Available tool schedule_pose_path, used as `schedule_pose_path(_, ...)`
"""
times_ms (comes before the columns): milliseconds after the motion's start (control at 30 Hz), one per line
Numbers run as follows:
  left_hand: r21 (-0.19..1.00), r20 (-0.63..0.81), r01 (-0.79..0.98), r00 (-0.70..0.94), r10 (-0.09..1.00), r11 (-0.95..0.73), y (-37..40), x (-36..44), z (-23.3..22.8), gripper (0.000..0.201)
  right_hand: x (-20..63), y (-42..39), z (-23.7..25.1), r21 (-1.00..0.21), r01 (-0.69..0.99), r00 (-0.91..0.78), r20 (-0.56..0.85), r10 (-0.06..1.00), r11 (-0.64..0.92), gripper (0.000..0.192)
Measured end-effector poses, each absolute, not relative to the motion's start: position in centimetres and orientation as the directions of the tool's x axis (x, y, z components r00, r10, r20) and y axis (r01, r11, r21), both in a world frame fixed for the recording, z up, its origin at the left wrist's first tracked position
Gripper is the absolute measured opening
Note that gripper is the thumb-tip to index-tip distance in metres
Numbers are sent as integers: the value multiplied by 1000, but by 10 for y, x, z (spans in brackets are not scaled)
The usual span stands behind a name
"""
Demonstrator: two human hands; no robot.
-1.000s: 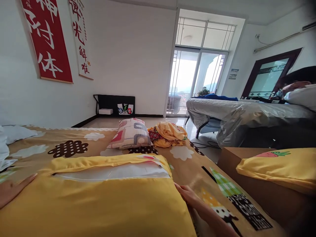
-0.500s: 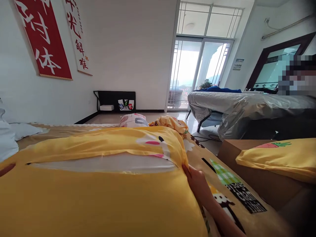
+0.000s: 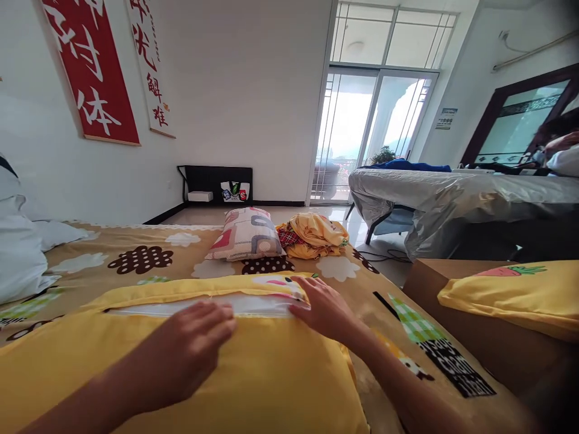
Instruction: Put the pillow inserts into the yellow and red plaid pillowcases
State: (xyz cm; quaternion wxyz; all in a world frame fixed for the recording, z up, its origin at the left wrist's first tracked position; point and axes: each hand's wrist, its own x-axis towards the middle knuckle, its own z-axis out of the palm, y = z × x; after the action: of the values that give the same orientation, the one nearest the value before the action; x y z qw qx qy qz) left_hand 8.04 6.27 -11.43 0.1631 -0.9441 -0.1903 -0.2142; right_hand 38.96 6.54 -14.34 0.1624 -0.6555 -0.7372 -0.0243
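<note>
A yellow pillowcase with a printed animal face lies before me, white filling showing through its long slit. My left hand is over the slit's near edge, its fingers curled together and slightly blurred; whatever lies between the fingertips is hidden. At the slit's right end, my right hand grips the pillowcase, fingers on the far edge and thumb on the near side.
Beyond lie a patterned cushion and a crumpled yellow cloth bundle on the printed bedspread. White bedding is at left. At right, another yellow pillow rests on a cardboard box; a person is behind the plastic-covered table.
The pillowcase has come down and nearer, uncovering the bedspread and cushion behind it. My left hand has moved from the left edge to the slit; my right hand has shifted to the slit's right end.
</note>
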Motion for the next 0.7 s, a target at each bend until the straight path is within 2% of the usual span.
schedule_pose_path(33,-234,396,353,886,243,-906,60,115,-123,32,378,72,-145,-116,986,-84,262,961,118,36)
schedule_pose_path(67,-200,360,332,900,246,-922,60,146,-132,32,370,79,-148,-61,995,-57,254,965,75,29)
schedule_pose_path(133,-123,346,368,887,307,-922,61,193,-148,36,365,91,-155,-1,1000,21,262,965,-21,24)
schedule_pose_path(200,-32,310,406,873,377,-914,63,213,-156,39,374,99,-157,7,997,77,277,958,-82,24)
schedule_pose_path(267,31,223,439,873,434,-898,67,214,-155,32,388,102,-151,11,993,108,292,950,-117,24)
schedule_pose_path(400,16,39,517,855,518,-856,85,216,-140,22,402,101,-122,37,994,93,266,960,-107,25)
schedule_pose_path(500,24,-20,563,826,563,-826,113,241,-139,33,401,100,-108,93,993,47,221,974,-69,25)
schedule_pose_path(567,39,-18,542,841,541,-840,131,259,-145,40,401,101,-109,103,993,29,206,978,-51,28)
schedule_pose_path(700,55,60,388,919,390,-920,151,275,-160,31,408,109,-128,-8,995,100,235,967,-101,31)
